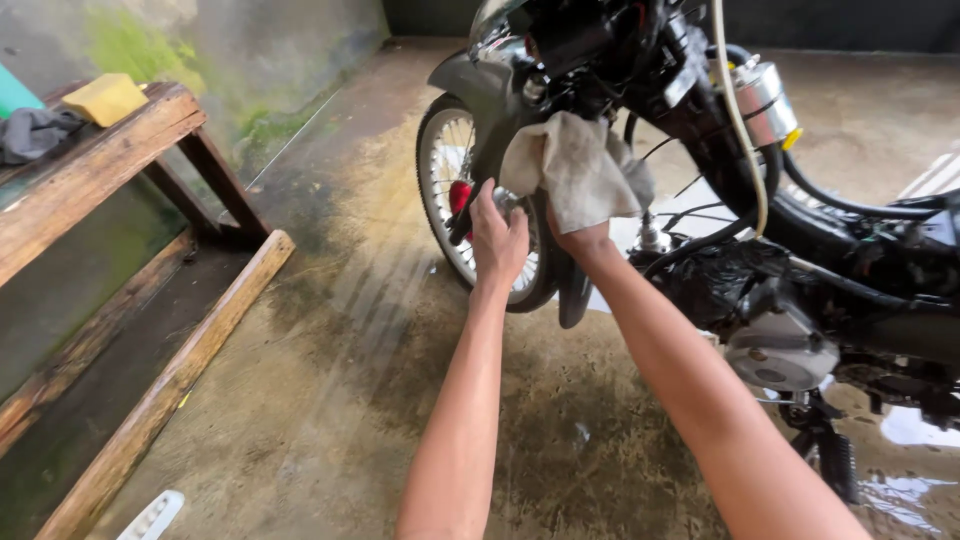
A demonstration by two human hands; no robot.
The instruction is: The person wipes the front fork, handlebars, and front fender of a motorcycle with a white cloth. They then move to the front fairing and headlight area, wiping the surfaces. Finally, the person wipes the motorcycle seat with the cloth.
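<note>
Left hand [497,238]: fingers curled on the front fork by the spoked wheel [447,190], arm stretched out straight
Right hand [578,238]: mostly hidden, clutching a beige rag [580,170] against the motorcycle [800,250] front
Around: wet concrete floor [330,400], wooden bench [95,165] left
On bench: yellow sponge [104,98], grey cloth [32,132]
In the way: cables, cream hose [740,120]

Front wheel [462,190], fork and hanging cables [700,215] crowd the space around both hands; gaps between them are narrow. Engine [780,345] blocks the right. Wet concrete floor [330,380] lies open to the left, bounded by wooden bench [90,170] and floor beam [170,385].
</note>
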